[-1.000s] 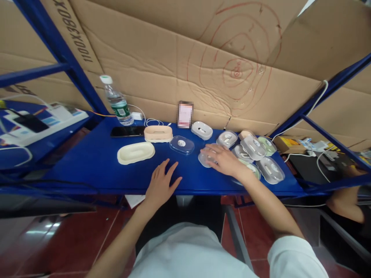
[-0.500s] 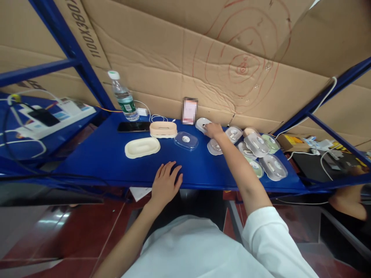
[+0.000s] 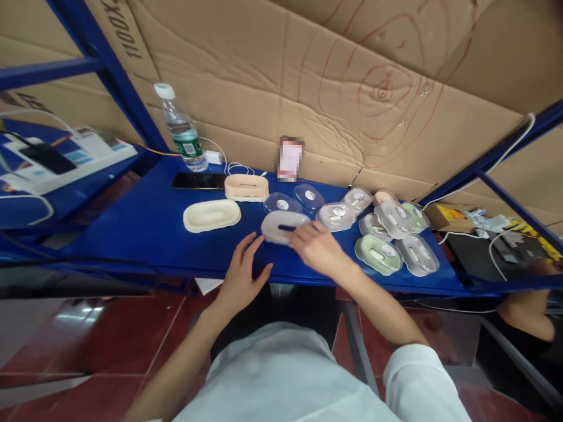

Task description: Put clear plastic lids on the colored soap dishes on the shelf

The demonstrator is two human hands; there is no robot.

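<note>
My right hand (image 3: 314, 246) grips the right end of a pale grey oval plastic box (image 3: 275, 228) with a dark slot showing in its top. At the box's near left edge is my left hand (image 3: 241, 266), fingers spread; whether a fingertip touches the box I cannot tell. Behind the box lie two clear lids with round stickers, one clear lid (image 3: 281, 203) on the left and another clear lid (image 3: 309, 198) on the right. A cream oval tray (image 3: 212, 215) and a peach oval box (image 3: 247, 187) stand to the left.
Several lidded boxes in grey, green and peach crowd the right side, among them a green box (image 3: 378, 255). A phone (image 3: 290, 159) leans on the cardboard wall (image 3: 229, 70). A water bottle (image 3: 187, 140) and a black phone (image 3: 197, 181) are at the back left.
My right hand has brought the grey box from the back toward me, and a clear lid now shows near where it was. My left hand has shifted slightly left and down in the picture.
</note>
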